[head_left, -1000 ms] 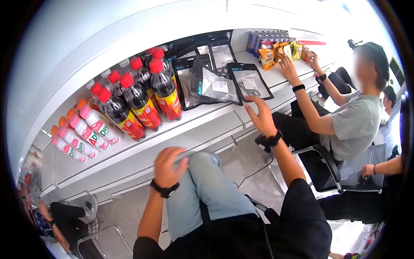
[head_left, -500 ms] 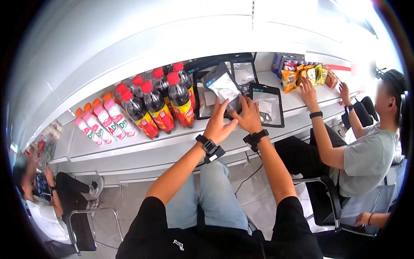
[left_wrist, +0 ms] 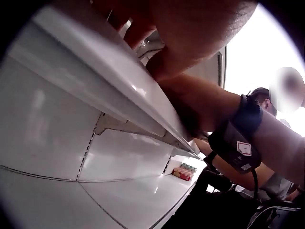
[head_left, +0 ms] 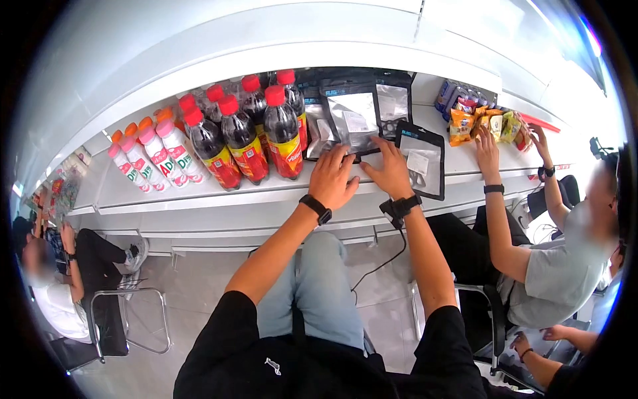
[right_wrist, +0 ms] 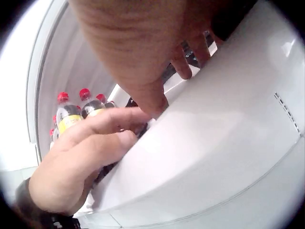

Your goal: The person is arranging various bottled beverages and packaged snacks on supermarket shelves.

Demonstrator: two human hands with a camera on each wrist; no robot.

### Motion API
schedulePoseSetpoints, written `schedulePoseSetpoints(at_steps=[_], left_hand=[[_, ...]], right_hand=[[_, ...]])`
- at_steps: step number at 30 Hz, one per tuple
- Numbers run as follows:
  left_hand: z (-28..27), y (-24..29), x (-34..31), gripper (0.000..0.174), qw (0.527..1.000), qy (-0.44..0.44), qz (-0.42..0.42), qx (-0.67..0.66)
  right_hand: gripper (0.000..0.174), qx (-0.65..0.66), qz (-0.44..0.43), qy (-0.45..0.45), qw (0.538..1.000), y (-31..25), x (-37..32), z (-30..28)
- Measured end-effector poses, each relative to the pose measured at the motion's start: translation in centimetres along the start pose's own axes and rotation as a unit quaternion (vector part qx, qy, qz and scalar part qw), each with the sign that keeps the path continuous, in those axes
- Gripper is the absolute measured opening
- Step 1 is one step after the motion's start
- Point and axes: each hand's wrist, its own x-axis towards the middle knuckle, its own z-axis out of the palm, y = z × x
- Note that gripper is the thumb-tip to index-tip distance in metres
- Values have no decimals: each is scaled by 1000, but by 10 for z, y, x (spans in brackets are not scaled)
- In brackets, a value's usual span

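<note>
A black-edged zip pouch with a clear front and a white label lies on the shelf over other similar pouches. The fingers of my left hand rest at its lower left corner, fairly straight. At its lower right edge my right hand touches it with extended fingers, the thumb pointing toward the left hand. Another pouch lies flat just right of my right hand. In the right wrist view the left hand and right hand are close together at the shelf edge, their fingertips partly hidden.
Red-capped cola bottles stand left of the pouches, with pink-capped white bottles farther left. Snack packs sit to the right, where a seated person's hand reaches in. The white shelf's front edge runs below my hands.
My left hand has come up from over my lap to the shelf, and both hands have met at the pouch. The pouch has turned from tilted to straight and shifted back among the others.
</note>
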Motion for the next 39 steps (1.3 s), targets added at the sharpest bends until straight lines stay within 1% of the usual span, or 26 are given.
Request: schedulePoseSetpoints(at_steps=[2,5,8,11,14,16,18,22,26,29,32,33,36,39], left_hand=[[5,4,-4,41,1000,18,1,-13],[10,5,-7,39,1000,20,17,-10],[9,7,-8,40,999,37,-7,-20],[10,6,-8,41,999,36,-35,-10],[12,11,-5,40,996,48,-69,2],[13,14,-3,40,994,67,-87,6],[14,12,-7,40,996,59,-60,-6],[15,9,-9,41,998,57,-28,-2],[13,13,-5,42,996,74,-59,-3],[13,15,-3,43,995,61,-80,8],[13,14,-4,44,995,52,-84,10],[15,12,-4,42,995,59,-78,14],[17,12,-6,38,995,64,-71,18],[18,12,-7,35,995,54,-82,4]], right_hand=[[67,-20,-27,15,999,1,-3,0],[64,-38,4,10,999,-9,3,0],[59,21,1,23,1000,-13,10,1],[55,35,-1,19,999,-9,16,5],[55,12,-32,6,999,-7,26,3],[58,1,-31,-13,999,-10,30,3],[59,4,-18,-27,999,-16,28,3],[57,24,-16,12,1000,-19,22,13],[53,56,12,-4,998,-17,18,11],[59,84,15,51,995,-10,22,13],[65,74,21,70,995,-8,23,16],[72,80,50,49,994,-8,23,16],[78,143,114,58,982,-7,21,17],[85,168,177,38,969,-7,18,11]])
